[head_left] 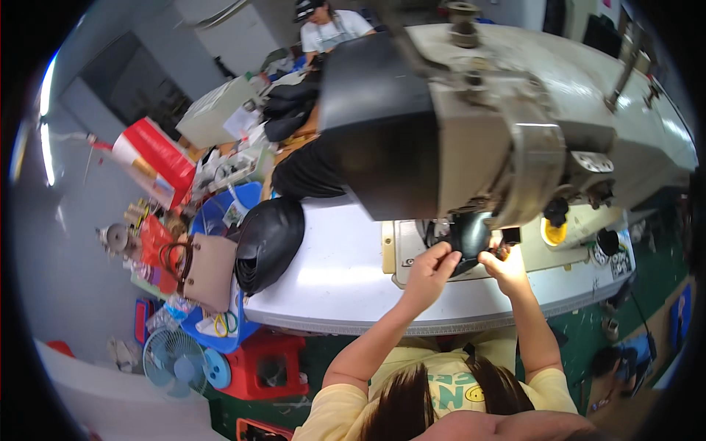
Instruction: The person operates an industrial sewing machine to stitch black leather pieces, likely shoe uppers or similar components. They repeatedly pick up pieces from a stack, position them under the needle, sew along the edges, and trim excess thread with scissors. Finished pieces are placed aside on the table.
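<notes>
A black, shiny, leather-like piece (471,234) lies under the head of a big industrial sewing machine (489,132). My left hand (431,270) pinches its near left edge between thumb and fingers. At the near right edge, my right hand (507,270) is closed on the same piece, its fingertips partly hidden. Both hands rest by the metal machine bed (403,257), close to each other. The machine head hides the needle area and the far part of the piece.
A bundle of curved black pieces (271,242) sits on the white table (331,283) at left. Beyond it stand a blue bin (250,195), a pink handbag (209,272) and yellow-handled scissors (223,323). A fan (175,360) and red stool (266,367) are below. Another person (331,31) works farther back.
</notes>
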A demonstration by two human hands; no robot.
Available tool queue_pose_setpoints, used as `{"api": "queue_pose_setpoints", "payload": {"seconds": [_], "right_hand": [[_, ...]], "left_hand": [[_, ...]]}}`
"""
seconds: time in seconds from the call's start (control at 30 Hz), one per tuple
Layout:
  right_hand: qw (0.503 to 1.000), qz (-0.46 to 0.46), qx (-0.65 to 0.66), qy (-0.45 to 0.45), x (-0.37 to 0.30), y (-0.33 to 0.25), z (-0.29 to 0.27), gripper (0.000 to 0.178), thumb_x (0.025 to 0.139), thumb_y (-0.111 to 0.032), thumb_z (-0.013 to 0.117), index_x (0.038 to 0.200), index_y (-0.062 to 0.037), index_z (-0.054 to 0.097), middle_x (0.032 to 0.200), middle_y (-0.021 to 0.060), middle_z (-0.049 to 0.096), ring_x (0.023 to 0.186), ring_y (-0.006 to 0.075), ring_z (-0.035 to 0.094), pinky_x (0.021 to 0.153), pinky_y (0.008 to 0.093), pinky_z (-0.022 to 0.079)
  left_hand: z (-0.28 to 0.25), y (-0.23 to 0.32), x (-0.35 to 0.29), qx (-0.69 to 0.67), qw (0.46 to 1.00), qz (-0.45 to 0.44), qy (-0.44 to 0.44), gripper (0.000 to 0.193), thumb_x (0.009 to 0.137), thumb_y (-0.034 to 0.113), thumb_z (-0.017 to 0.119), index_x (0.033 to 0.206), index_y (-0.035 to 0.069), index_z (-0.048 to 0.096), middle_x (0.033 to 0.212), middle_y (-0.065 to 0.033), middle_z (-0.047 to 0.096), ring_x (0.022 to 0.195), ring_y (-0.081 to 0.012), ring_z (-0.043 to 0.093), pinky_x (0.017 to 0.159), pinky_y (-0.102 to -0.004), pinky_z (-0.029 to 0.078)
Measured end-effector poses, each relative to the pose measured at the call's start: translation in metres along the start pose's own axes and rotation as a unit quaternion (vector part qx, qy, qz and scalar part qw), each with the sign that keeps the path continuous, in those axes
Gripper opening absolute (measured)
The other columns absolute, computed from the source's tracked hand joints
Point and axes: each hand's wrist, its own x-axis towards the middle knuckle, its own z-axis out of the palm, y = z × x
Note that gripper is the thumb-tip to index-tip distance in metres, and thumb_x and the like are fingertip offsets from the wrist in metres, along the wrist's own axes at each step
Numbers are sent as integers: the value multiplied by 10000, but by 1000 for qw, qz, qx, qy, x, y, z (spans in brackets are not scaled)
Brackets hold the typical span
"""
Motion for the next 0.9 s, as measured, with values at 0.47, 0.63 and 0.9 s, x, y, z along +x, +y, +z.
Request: {"api": "queue_pose_setpoints", "payload": {"seconds": [0.47, 0.63, 0.9], "right_hand": [[996, -43, 60, -40, -14, -11, 22, 262, 697, -184, 743, 778, -48, 534, 550, -74, 400, 434, 17, 309, 392, 186, 217], [992, -20, 103, -66, -11, -9, 18, 293, 698, -163, 743, 806, -67, 487, 549, -66, 388, 424, 24, 307, 379, 187, 228], [976, 25, 216, -25, -14, -11, 27, 311, 678, -59, 714, 836, -106, 450, 611, -42, 433, 453, 41, 377, 396, 178, 287]], "left_hand": [[5, -12, -13, 52, 984, 133, 101, 168, 831, 62, 560, 714, -4, 459, 568, -36, 365, 529, -94, 330, 486, -245, 303], [7, -19, -10, 46, 982, 150, 105, 188, 824, 68, 566, 695, 0, 447, 571, -61, 383, 526, -124, 340, 490, -265, 307], [5, -24, -4, 121, 964, 218, 87, 211, 795, 59, 570, 654, 15, 419, 602, -109, 428, 586, -272, 390, 570, -355, 320]]}}
